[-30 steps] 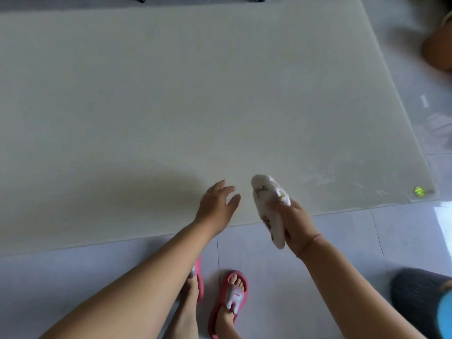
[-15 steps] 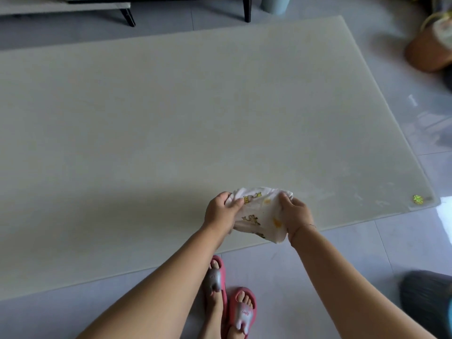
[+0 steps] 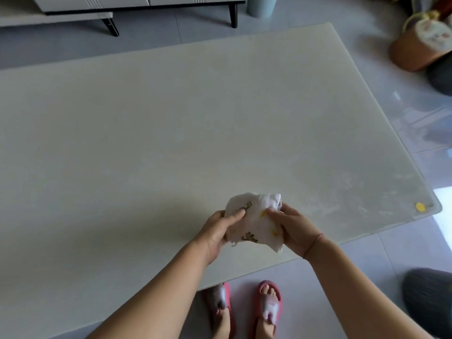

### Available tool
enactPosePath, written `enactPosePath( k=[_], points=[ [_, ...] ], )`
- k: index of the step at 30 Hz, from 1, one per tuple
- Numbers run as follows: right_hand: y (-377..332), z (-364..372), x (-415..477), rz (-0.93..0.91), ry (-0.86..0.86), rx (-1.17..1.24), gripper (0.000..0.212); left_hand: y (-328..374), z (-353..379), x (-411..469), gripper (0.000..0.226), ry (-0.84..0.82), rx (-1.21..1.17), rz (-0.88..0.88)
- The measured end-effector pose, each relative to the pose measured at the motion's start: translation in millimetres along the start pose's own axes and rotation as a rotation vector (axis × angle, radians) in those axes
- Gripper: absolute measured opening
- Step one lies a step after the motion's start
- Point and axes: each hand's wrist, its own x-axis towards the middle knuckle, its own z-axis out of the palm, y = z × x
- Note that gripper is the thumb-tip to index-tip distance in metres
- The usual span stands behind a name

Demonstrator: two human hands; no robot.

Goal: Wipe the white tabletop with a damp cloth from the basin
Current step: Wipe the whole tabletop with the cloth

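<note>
Single head-worn view, looking steeply down and forward, close over the tabletop (image 3: 171, 130)

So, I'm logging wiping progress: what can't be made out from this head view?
- Basin: outside the frame.
- Cloth dampness: not visible; it's bunched between left hand and right hand.
- Tabletop left part: cut off by the frame edge.
- Yellow spot at the corner: too small to identify.

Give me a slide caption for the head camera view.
Both hands, left and right, hold a bunched patterned cloth above the near edge of the white tabletop.
</note>
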Motion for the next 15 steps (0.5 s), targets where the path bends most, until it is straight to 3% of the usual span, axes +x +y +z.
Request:
enactPosePath(
  k=[5,9,12,15],
  points=[
    [-11,-7,-7,0.105,-0.169,0.211,0.039,22,-5,9,0.047,-0.297,-0.039,-0.103],
    [-20,-14,-8,0.12,-0.17,0.239,0.037,34,-2,7,0.042,-0.436,-0.108,-0.21],
    [-22,-19,-4,0.096,-0.072,0.181,0.032,36,3,9,0.043,-0.343,-0.057,-0.168],
    [-19,-19,2,0.071,0.159,-0.032,0.029,27,7,15,0.029,-0.209,-0.023,-0.117]
  ],
)
